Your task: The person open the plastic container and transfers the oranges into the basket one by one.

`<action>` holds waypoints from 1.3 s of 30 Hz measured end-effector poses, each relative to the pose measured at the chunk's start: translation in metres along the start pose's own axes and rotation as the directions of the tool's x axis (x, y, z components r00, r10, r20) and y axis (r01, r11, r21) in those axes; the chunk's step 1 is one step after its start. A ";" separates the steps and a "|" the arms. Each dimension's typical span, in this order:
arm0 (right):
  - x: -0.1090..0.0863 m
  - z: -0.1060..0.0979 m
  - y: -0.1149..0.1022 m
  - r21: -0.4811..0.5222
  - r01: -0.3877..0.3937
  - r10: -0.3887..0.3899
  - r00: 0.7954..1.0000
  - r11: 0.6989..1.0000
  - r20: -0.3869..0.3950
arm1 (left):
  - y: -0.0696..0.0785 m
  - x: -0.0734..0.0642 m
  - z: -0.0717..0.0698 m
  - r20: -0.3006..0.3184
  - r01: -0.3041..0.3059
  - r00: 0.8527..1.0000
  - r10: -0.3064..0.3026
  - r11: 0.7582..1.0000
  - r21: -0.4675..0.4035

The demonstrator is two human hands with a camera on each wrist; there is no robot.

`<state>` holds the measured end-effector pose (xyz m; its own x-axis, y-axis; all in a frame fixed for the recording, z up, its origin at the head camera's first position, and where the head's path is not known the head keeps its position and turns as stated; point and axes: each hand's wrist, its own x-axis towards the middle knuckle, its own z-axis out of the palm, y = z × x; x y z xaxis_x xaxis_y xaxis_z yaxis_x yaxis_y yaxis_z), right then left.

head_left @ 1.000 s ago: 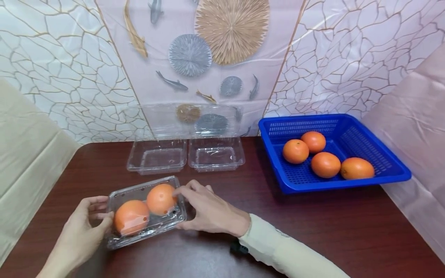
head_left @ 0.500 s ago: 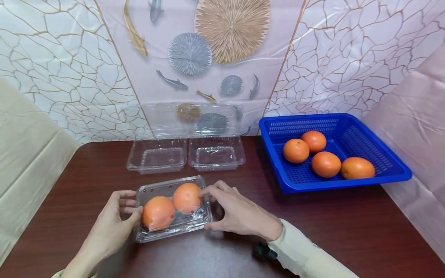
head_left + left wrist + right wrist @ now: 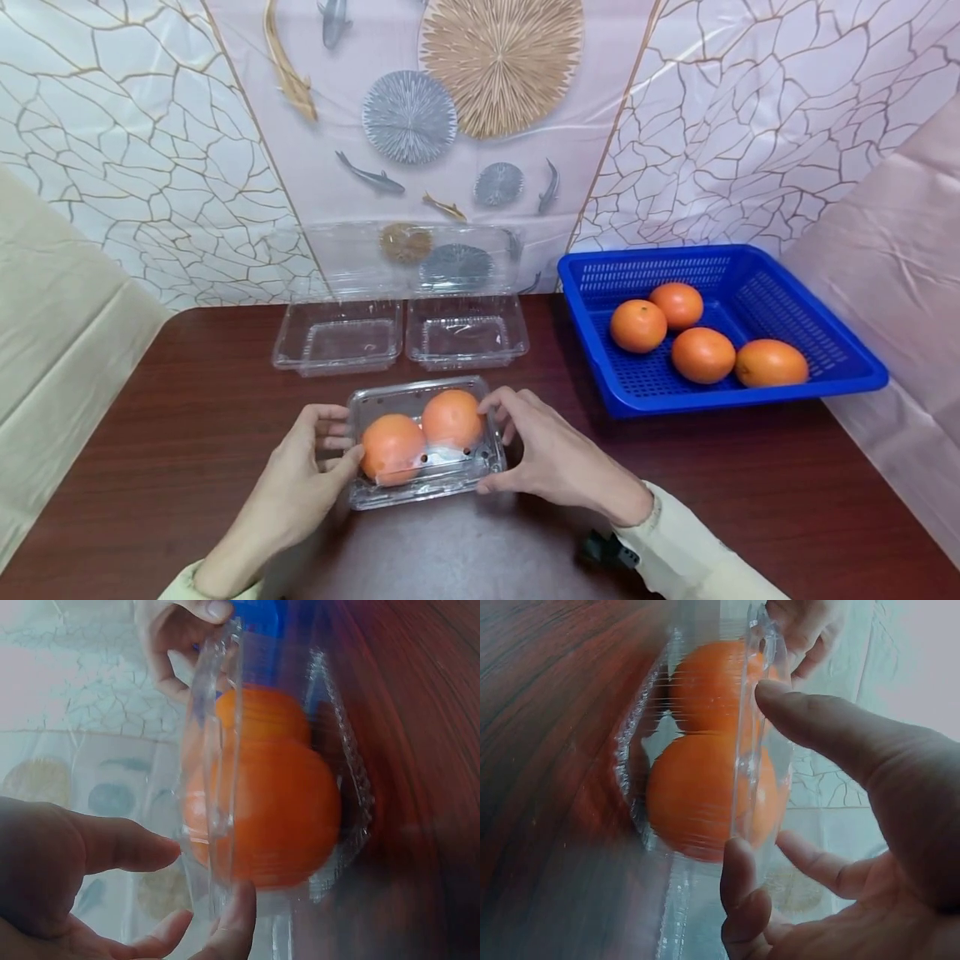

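Observation:
A clear plastic clamshell box (image 3: pixel 444 463), its lid down, lies near the front middle of the table with two oranges inside, the left orange (image 3: pixel 392 450) and the right orange (image 3: pixel 452 418). My left hand (image 3: pixel 300 475) grips the box's left end, thumb on the near side and fingers behind. At the other end, my right hand (image 3: pixel 558 458) holds it between thumb and fingers. In the left wrist view the rim of the box (image 3: pixel 236 750) runs between the two hands. The right wrist view shows my thumb (image 3: pixel 810 716) against the rim.
Two clear boxes with raised lids, a left box (image 3: pixel 341 337) and a right box (image 3: pixel 468 333), stand side by side against the back wall. A blue basket (image 3: pixel 615 396) with several oranges sits at the back right. A small black object (image 3: pixel 609 550) is by my right sleeve.
Both hands have carried the box with its two oranges rightward across the table, towards the middle, and turned it a little straighter. The open boxes and the basket have stayed put.

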<state>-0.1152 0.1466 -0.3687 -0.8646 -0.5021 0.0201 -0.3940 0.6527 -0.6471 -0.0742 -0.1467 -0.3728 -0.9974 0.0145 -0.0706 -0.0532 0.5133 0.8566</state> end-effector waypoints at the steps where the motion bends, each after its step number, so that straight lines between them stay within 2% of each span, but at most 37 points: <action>1: -0.001 -0.001 0.001 -0.004 -0.011 0.011 1.000 1.000 -0.006 | 0.002 0.000 0.002 0.006 -0.002 1.000 0.002 1.000 -0.018; 6: -0.006 -0.009 0.004 0.035 -0.063 0.063 0.998 0.997 -0.014 | 0.007 0.005 0.008 0.035 -0.025 0.999 0.028 0.996 -0.083; 9: -0.007 -0.012 0.004 0.062 -0.087 0.088 0.996 0.994 -0.010 | 0.011 0.009 0.011 0.065 -0.009 0.998 0.014 0.997 -0.075; 13: -0.008 -0.016 0.003 0.048 -0.110 0.110 0.994 0.993 -0.012 | 0.014 0.011 0.014 0.116 0.022 0.993 -0.013 0.997 -0.073; 16: -0.009 -0.018 0.004 0.044 -0.114 0.114 0.993 0.993 -0.008 | 0.015 0.012 0.018 0.132 0.011 0.991 -0.004 0.998 -0.058; 20: -0.011 -0.022 0.006 0.050 -0.132 0.132 0.991 0.990 0.003 | 0.018 0.014 0.023 0.107 -0.002 0.994 0.001 1.000 0.007; 23: -0.011 -0.024 0.007 0.052 -0.147 0.147 0.989 0.988 0.004 | 0.021 0.015 0.025 0.085 0.019 0.996 -0.022 0.999 0.037; 27: -0.011 -0.025 0.006 0.054 -0.153 0.154 0.988 0.987 -0.003 | 0.024 0.015 0.023 0.070 0.053 0.996 -0.056 0.998 0.044; 32: -0.011 -0.024 0.005 0.073 -0.169 0.171 0.985 0.983 -0.018 | 0.026 0.014 0.023 0.066 0.049 0.996 -0.053 0.997 0.060; 39: -0.012 -0.025 0.008 0.138 -0.185 0.189 0.982 0.973 -0.016 | 0.025 0.015 0.022 0.078 0.067 0.995 -0.068 0.998 0.018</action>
<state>-0.1158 0.1718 -0.3554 -0.9282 -0.3608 -0.0906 -0.1804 0.6495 -0.7386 -0.0896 -0.1148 -0.3638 -0.9846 0.0463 -0.1687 -0.1192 0.5287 0.8404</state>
